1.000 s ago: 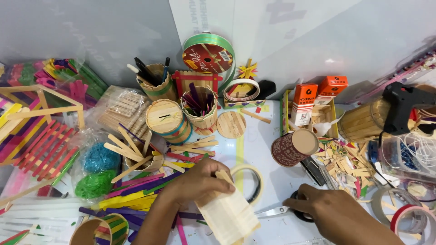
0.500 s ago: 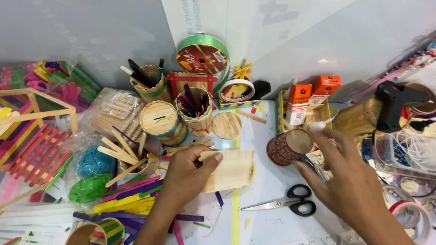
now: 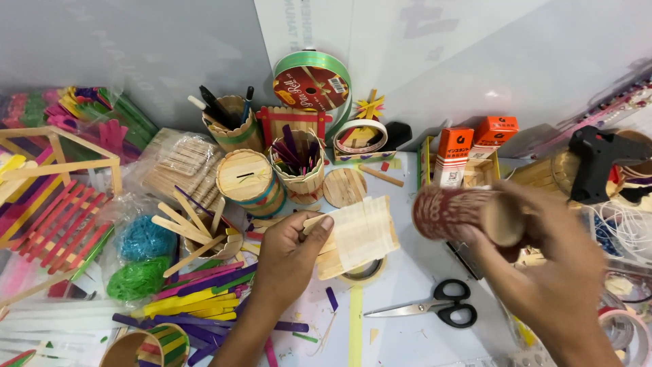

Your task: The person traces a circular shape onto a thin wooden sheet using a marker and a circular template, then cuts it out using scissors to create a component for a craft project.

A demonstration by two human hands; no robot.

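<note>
My left hand (image 3: 288,255) grips a flat panel of pale wooden craft sticks (image 3: 360,234) by its left edge, holding it over a roll of tape (image 3: 363,273) on the white table. My right hand (image 3: 550,272) holds a red patterned cardboard tube (image 3: 455,212) on its side, just right of the panel. The tube and right hand are blurred. Black-handled scissors (image 3: 435,309) lie on the table below the tube, between the two hands.
Stick-clad pots (image 3: 248,180) and a cup of purple sticks (image 3: 299,160) stand behind the panel. Loose coloured sticks (image 3: 190,299) lie at left, a stick frame (image 3: 47,197) at far left. Orange boxes (image 3: 468,149) and a black glue gun (image 3: 598,163) sit at right. A green ribbon spool (image 3: 312,81) leans on the wall.
My right hand let go of the scissors, reached to the red tube and lifted it off the table. My left hand raised the stick panel up and to the right.
</note>
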